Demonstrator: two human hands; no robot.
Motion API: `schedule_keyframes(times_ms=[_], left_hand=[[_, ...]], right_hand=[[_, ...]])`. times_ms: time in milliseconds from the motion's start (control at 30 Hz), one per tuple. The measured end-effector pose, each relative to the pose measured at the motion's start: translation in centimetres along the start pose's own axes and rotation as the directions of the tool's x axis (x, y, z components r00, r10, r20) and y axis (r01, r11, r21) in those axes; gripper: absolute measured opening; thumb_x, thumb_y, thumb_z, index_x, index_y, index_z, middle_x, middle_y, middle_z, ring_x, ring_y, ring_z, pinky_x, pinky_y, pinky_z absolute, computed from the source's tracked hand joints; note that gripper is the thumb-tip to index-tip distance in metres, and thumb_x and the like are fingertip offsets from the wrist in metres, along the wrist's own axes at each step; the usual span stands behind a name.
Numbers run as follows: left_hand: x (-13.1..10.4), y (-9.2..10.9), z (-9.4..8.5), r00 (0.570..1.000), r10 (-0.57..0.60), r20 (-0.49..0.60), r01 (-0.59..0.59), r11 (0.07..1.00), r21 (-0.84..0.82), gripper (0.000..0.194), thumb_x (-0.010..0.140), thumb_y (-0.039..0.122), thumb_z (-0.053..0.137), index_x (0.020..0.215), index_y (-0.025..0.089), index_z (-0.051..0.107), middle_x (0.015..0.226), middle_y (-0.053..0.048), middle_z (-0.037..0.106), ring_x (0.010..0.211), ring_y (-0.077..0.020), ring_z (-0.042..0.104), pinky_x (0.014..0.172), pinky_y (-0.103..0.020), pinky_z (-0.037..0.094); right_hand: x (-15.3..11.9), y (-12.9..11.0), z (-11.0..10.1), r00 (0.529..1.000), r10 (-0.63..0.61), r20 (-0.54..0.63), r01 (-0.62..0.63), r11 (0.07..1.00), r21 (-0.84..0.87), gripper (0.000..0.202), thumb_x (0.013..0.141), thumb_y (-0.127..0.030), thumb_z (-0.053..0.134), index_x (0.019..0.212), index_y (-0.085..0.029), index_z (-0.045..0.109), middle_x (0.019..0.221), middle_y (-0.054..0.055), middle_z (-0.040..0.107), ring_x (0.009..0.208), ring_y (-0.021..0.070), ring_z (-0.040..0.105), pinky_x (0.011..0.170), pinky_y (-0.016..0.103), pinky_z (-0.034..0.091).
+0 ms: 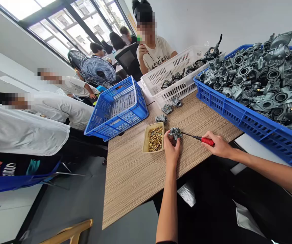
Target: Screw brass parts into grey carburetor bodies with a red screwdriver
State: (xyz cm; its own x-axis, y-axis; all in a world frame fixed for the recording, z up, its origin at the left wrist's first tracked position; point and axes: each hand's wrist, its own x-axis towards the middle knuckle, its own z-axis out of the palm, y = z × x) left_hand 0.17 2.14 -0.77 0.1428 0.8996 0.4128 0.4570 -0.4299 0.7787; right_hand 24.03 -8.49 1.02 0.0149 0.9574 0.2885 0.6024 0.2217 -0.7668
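Observation:
My left hand (pixel 171 149) grips a small grey metal carburetor body (pixel 175 133) just above the wooden table (pixel 133 169). In my right hand (pixel 218 145) is a screwdriver with a red handle (pixel 208 141); its thin dark shaft points left and its tip meets the right side of the metal body. Directly left of my left hand stands a cream tray (pixel 144 145) holding several small brass pieces (pixel 156 139). Behind the tray lies another metal body (pixel 161 118), with two more near the white crate (pixel 171 105).
A blue crate (pixel 237 113) heaped with metal bodies stands at the right. The white crate (pixel 149 81) holds several parts. At the back left sits another blue crate (pixel 135 117). Across the table is a person (pixel 158 51); other people and fans (pixel 97 70) are farther back.

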Motion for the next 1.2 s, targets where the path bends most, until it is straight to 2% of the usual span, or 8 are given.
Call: schedule_keyframes(times_ms=[267,467,600,667,800,900,1100,1200], left_hand=[[0.1,-0.2,0.0,1.000,-0.001,0.012,0.002,0.999,-0.036,0.052,0.095,0.033,0.070,0.142,0.025,0.050,0.125,-0.011,0.065,0.101,-0.0203,0.067,0.096,-0.040,0.057],[0.0,-0.2,0.1,1.000,-0.007,0.009,0.007,0.999,-0.053,0.052,0.093,0.032,0.070,0.141,0.025,0.050,0.122,-0.011,0.067,0.101,-0.0206,0.068,0.091,-0.037,0.058],[0.1,-0.2,0.1,1.000,-0.006,0.006,0.006,0.999,-0.052,0.052,0.093,0.031,0.070,0.141,0.024,0.050,0.123,-0.011,0.067,0.100,-0.0203,0.068,0.089,-0.036,0.058],[0.1,-0.3,0.2,1.000,-0.005,0.007,0.005,0.998,-0.058,0.052,0.093,0.031,0.070,0.141,0.024,0.050,0.125,-0.012,0.067,0.101,-0.0204,0.069,0.091,-0.037,0.058],[0.0,-0.4,0.2,1.000,-0.003,0.027,0.006,0.996,-0.094,0.051,0.094,0.030,0.069,0.141,0.024,0.049,0.128,-0.013,0.066,0.102,-0.0195,0.070,0.097,-0.039,0.057],[0.0,-0.6,0.2,0.999,0.004,0.032,-0.001,0.995,-0.099,0.051,0.095,0.029,0.068,0.142,0.024,0.048,0.128,-0.013,0.066,0.102,-0.0192,0.070,0.099,-0.040,0.056],[0.0,-0.9,0.2,1.000,0.008,0.023,-0.006,0.996,-0.091,0.051,0.094,0.030,0.070,0.141,0.026,0.049,0.129,-0.012,0.066,0.102,-0.0204,0.068,0.096,-0.040,0.056],[0.0,-1.0,0.2,1.000,0.003,0.021,-0.002,0.996,-0.087,0.051,0.094,0.030,0.069,0.141,0.027,0.049,0.128,-0.011,0.066,0.100,-0.0203,0.068,0.095,-0.039,0.056]], right_hand=[[1.0,0.7,-0.3,0.982,0.129,-0.141,-0.114,0.987,0.109,0.022,0.096,-0.047,0.065,0.097,-0.026,0.065,0.075,0.000,0.072,0.068,0.0208,0.068,0.065,0.032,0.053],[1.3,0.8,-0.6,0.982,0.168,-0.089,-0.156,0.980,0.123,0.026,0.099,-0.051,0.059,0.095,-0.025,0.061,0.071,-0.001,0.067,0.065,0.0206,0.064,0.064,0.033,0.049],[1.1,0.9,-0.4,0.986,0.147,-0.080,-0.135,0.981,0.141,0.026,0.096,-0.043,0.061,0.112,-0.026,0.050,0.073,-0.004,0.062,0.059,0.0185,0.057,0.061,0.032,0.047],[1.1,1.1,-0.3,0.984,0.139,-0.113,-0.122,0.982,0.147,0.027,0.094,-0.039,0.061,0.112,-0.026,0.046,0.075,-0.003,0.061,0.059,0.0180,0.056,0.059,0.032,0.047],[1.1,1.4,-0.3,0.978,0.170,-0.125,-0.154,0.980,0.125,0.020,0.096,-0.041,0.058,0.101,-0.026,0.047,0.077,-0.001,0.062,0.064,0.0193,0.060,0.062,0.033,0.047],[1.2,1.3,-0.4,0.973,0.203,-0.106,-0.191,0.975,0.118,0.022,0.098,-0.047,0.056,0.096,-0.026,0.047,0.074,-0.001,0.062,0.064,0.0204,0.060,0.062,0.033,0.046],[1.2,1.2,-0.4,0.981,0.178,-0.082,-0.163,0.972,0.169,0.027,0.098,-0.043,0.056,0.116,-0.026,0.046,0.083,0.001,0.064,0.065,0.0201,0.059,0.065,0.034,0.048],[1.3,1.3,-0.5,0.980,0.187,-0.064,-0.174,0.970,0.167,0.023,0.097,-0.042,0.056,0.110,-0.026,0.046,0.081,0.000,0.062,0.065,0.0201,0.058,0.065,0.034,0.046]])
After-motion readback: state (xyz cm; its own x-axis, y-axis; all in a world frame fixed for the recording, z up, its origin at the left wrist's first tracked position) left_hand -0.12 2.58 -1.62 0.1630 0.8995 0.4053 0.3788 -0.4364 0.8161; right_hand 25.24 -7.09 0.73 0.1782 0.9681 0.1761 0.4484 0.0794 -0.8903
